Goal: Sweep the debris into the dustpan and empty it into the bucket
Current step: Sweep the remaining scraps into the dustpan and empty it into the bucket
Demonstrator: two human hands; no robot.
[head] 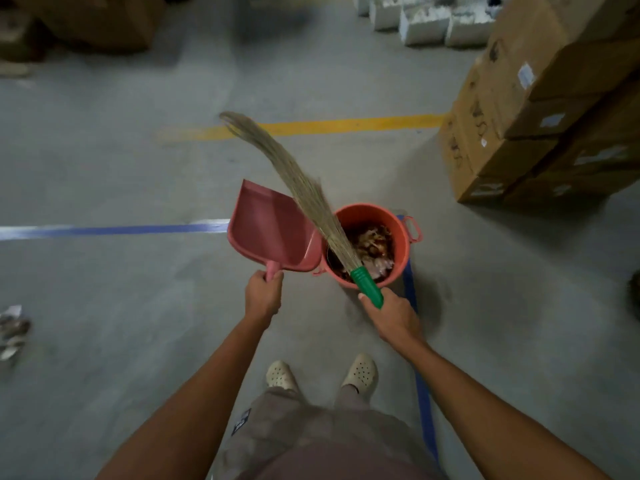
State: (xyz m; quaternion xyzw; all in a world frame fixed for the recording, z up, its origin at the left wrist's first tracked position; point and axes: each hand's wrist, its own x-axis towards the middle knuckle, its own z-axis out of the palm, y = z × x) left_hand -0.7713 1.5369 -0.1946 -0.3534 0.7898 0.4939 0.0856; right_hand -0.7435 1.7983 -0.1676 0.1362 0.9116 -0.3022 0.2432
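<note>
Concrete floor (138, 306): left hand (263, 294) grips dustpan (273, 230) handle beside bucket (401, 251); right hand (393, 317) grips broom (311, 199) over it.

A grey concrete floor (121, 289) filled most of the frame. A yellow painted line (346, 125) ran across it above the centre, and a blue tape line (104, 231) crossed the left side at mid-height; another blue strip (425, 407) ran downward right of centre. Stacked cardboard boxes (540, 109) with white labels stood at the upper right, touching one another. White containers (426, 24) sat in a row along the top edge, blurred. Dark brown shapes (86, 22) at the upper left were too blurred to name. Crumpled scraps (12, 332) lay at the left edge. Two pale perforated clogs (360, 372) showed at the lower centre.
</note>
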